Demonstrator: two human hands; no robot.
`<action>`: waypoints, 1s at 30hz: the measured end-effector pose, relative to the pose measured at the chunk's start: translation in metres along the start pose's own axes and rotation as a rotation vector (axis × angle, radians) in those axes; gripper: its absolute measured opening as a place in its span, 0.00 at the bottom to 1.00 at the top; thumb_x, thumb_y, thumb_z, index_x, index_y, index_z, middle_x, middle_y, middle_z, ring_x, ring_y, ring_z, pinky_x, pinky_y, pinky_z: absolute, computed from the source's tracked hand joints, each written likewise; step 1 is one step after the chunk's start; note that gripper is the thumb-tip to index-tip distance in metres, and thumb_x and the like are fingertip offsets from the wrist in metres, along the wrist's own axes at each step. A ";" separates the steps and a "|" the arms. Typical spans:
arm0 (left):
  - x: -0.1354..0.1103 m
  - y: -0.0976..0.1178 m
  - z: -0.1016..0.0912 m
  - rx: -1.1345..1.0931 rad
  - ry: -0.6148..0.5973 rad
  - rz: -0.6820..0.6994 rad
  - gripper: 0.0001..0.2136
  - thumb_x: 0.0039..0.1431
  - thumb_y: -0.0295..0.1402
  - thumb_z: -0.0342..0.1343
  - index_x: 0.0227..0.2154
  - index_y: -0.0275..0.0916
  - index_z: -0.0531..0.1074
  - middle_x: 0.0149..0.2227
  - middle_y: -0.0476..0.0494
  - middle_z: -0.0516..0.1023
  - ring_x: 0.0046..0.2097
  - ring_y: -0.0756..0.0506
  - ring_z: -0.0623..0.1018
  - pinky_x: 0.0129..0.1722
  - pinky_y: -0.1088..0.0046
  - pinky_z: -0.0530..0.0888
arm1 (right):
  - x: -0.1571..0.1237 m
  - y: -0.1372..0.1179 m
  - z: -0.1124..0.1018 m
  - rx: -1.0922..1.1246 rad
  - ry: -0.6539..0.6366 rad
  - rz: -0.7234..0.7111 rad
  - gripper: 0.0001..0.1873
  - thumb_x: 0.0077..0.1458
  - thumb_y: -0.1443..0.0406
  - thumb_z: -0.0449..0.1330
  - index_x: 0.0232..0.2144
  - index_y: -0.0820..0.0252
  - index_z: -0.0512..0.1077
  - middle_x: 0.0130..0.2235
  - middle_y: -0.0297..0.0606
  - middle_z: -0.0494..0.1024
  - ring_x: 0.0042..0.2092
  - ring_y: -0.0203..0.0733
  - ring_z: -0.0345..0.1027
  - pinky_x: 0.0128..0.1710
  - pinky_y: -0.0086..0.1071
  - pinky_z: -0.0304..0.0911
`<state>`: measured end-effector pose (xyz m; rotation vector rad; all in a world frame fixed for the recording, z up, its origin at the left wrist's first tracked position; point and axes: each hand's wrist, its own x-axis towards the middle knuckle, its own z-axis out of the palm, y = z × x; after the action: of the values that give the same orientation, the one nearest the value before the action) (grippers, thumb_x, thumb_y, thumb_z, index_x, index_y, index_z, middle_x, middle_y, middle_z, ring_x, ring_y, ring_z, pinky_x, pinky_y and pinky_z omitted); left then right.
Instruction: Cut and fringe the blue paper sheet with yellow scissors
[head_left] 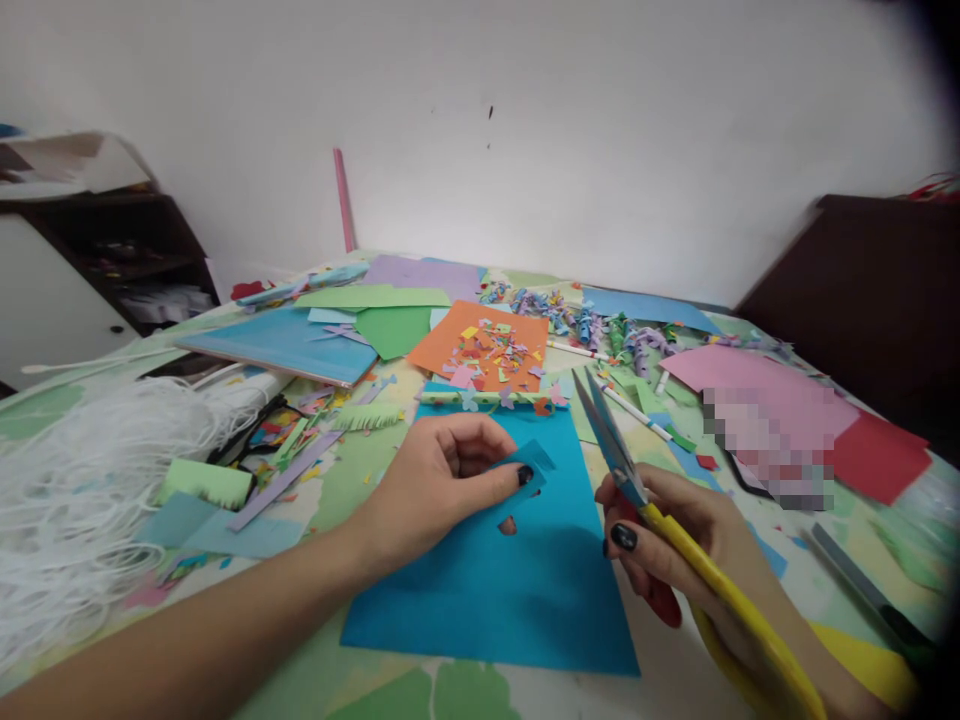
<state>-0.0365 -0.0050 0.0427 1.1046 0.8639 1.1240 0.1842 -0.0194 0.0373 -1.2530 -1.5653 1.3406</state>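
My left hand (442, 475) pinches a small folded piece of blue paper (534, 462) between thumb and fingers, just above a large blue sheet (517, 580) lying flat on the table. My right hand (690, 545) grips yellow-handled scissors (622, 455). Their blades point up and away, nearly closed, a short way right of the small blue piece and not touching it.
The table (660, 660) is strewn with coloured sheets: an orange sheet (442, 345) with cut scraps, green paper (394, 325), a pink sheet (742, 385), a red sheet (877, 455). White cord (82, 470) is piled at the left. Curled paper strips and markers lie at the back.
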 end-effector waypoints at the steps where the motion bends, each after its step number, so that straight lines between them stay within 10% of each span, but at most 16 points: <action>1: 0.000 -0.001 0.000 -0.003 0.004 0.003 0.06 0.48 0.26 0.65 0.25 0.35 0.71 0.23 0.54 0.75 0.20 0.53 0.77 0.21 0.81 0.76 | 0.000 0.000 0.001 0.001 -0.005 0.006 0.23 0.49 0.49 0.65 0.36 0.61 0.69 0.18 0.25 0.63 0.15 0.27 0.53 0.14 0.23 0.48; 30: 0.004 0.000 0.000 -0.192 0.157 -0.131 0.10 0.39 0.31 0.71 0.22 0.34 0.76 0.23 0.48 0.78 0.25 0.53 0.74 0.25 0.81 0.70 | 0.000 -0.001 -0.010 -0.072 -0.404 0.021 0.30 0.45 0.40 0.64 0.31 0.60 0.66 0.24 0.29 0.61 0.25 0.33 0.49 0.22 0.29 0.41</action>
<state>-0.0360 -0.0012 0.0427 0.7996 0.9161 1.1686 0.1937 -0.0165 0.0402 -1.0873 -1.8919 1.6387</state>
